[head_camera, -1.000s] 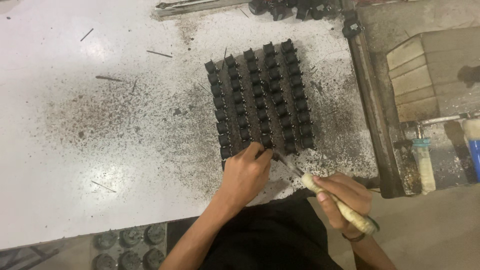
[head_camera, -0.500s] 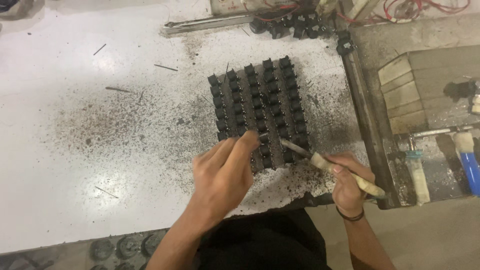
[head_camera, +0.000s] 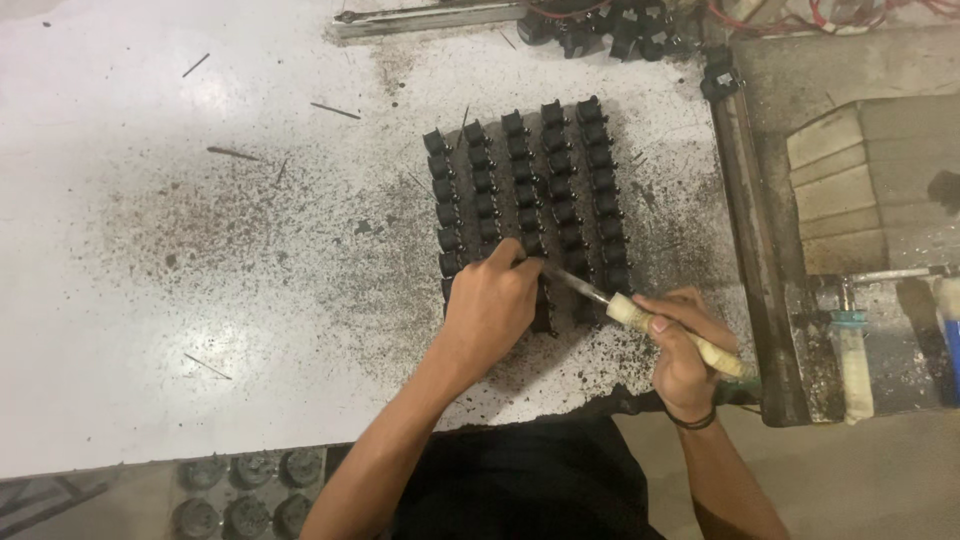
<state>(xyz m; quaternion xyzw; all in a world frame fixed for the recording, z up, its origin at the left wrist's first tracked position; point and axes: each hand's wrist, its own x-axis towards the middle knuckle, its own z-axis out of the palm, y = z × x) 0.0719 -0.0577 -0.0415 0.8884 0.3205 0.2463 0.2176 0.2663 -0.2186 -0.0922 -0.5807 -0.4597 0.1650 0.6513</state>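
My left hand (head_camera: 492, 305) presses flat on the black parts (head_camera: 530, 190); my right hand (head_camera: 680, 340) grips the brush (head_camera: 672, 330), best stroked lightly.

The big white table (head_camera: 150, 300) has lots of open room on the left, with only thin dark sticks (head_camera: 230, 153) and black dust lying flat on it. In the middle, the block of small black parts (head_camera: 525, 190) stands in tight rows, with no gaps for fingers. The left hand (head_camera: 490, 305) covers its near edge, and the right hand (head_camera: 680, 345) holds a pale-handled tool (head_camera: 660, 325) across the near right corner. A metal bar (head_camera: 430, 17) and more black parts (head_camera: 610, 25) crowd the far edge. A dark rail (head_camera: 755, 250) blocks the right side.
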